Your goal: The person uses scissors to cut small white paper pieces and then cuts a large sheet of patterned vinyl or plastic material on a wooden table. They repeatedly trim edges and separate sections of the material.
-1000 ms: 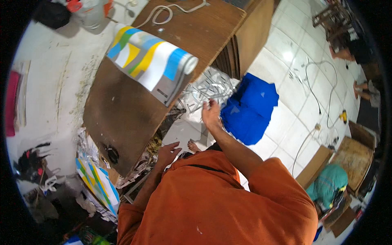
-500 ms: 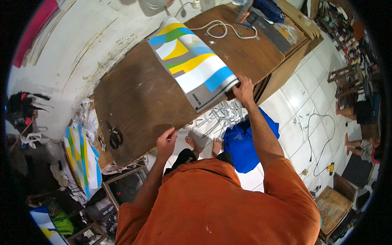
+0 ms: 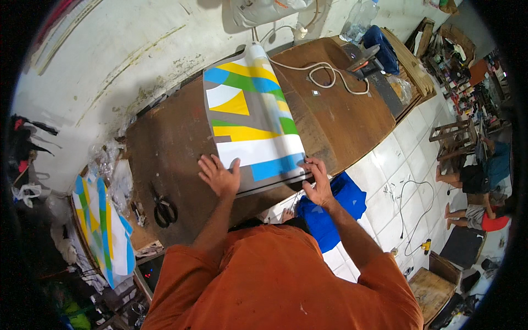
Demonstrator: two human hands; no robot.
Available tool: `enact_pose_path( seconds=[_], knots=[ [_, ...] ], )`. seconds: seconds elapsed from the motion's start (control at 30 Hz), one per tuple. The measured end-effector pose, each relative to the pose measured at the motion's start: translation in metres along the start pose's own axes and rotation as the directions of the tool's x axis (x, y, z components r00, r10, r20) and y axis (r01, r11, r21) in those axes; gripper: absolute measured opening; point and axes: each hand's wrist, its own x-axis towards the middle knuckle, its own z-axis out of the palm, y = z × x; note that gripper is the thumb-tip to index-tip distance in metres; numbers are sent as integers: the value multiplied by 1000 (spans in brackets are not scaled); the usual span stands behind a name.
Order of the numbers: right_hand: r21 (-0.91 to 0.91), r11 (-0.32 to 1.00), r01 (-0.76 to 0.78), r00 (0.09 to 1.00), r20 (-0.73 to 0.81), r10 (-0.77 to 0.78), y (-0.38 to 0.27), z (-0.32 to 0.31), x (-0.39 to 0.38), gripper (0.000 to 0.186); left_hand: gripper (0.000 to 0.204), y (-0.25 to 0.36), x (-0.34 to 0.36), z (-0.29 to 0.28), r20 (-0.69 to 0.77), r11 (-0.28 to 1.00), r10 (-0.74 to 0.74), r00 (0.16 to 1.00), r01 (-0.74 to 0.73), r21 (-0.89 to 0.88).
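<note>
Against a stained white wall, the brown worktable (image 3: 165, 143) bears the colourful printed sheet (image 3: 250, 118), mostly unrolled, left hand (image 3: 220, 176) flat with fingers spread, right hand (image 3: 318, 181) pinching its near corner.

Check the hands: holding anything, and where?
Both press the printed sheet at its near edge: left hand flat on the left corner, right hand gripping the right corner.

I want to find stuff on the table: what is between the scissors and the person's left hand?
Nothing: in the head view, only bare brown tabletop lies between the black scissors and the left hand, which presses on the colourful sheet.
</note>
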Motion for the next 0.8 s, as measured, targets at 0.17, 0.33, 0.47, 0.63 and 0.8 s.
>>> enact_pose_path(
  seconds=[0.17, 0.33, 0.47, 0.63, 0.8],
  knots=[
    [-18, 862, -507, 858, -105, 502, 2, 37, 42, 60, 67, -43, -8, 1, -1, 999, 53, 999, -53, 4],
    [-242, 867, -435, 885, 63, 462, -6, 57, 80, 86, 55, -56, -29, -13, -5, 996, -38, 999, 38, -82],
    [-211, 877, -432, 890, 55, 452, -15, 56, 94, 92, 50, -51, -40, -16, -94, 983, -93, 991, 76, -168],
    [-376, 834, -405, 858, 159, 489, 24, -10, 121, 90, 69, 16, -36, 2, -72, 736, -243, 967, 136, -663],
    [-700, 686, -197, 948, 43, 316, 65, -62, 138, 79, 79, 72, -37, 5, 393, 317, -275, 877, 469, -824]
  ],
)
